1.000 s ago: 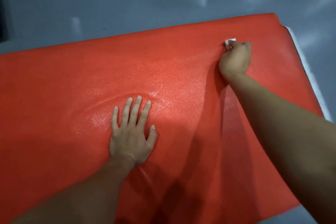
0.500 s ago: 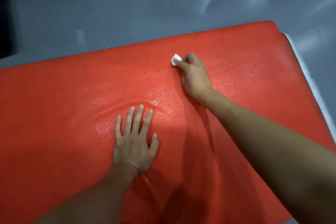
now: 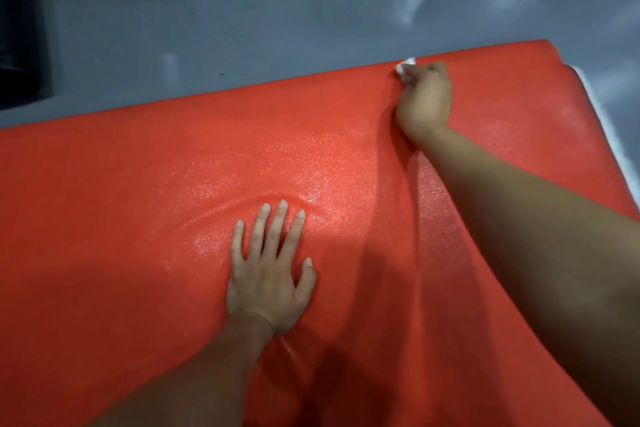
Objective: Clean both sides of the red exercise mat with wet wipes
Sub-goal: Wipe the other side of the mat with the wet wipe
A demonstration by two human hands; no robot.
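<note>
Grey floor (image 3: 277, 28) all round, glossy, with a dark patch at far left. Red exercise mat (image 3: 138, 218) covers most of the view, far edge running up to the right, right end curling over to show a pale edge (image 3: 588, 107) there.

Left hand (image 3: 270, 267) lies flat on the mat near the middle, fingers straight and spread, pressing down; a shallow ripple sits just past the fingertips. Right hand (image 3: 424, 99) is out at the far edge, fingers curled round a small white wet wipe (image 3: 403, 70), only a bit of it sticking out past the knuckles. Wipe touches the mat right at the far rim.

Risks, as judgement:
- wipe is bunched small, so each stroke likely covers a thin strip and leaves gaps
- stroke is on the rim, so the wipe could run off onto the floor and pick up dirt
- mat is soft and already rippling, so a hard push may bunch or slide it if the left hand lifts
- surface shines near the left hand, possibly wet, so the bracing palm could slip
- long reach, uneven pressure probable
</note>
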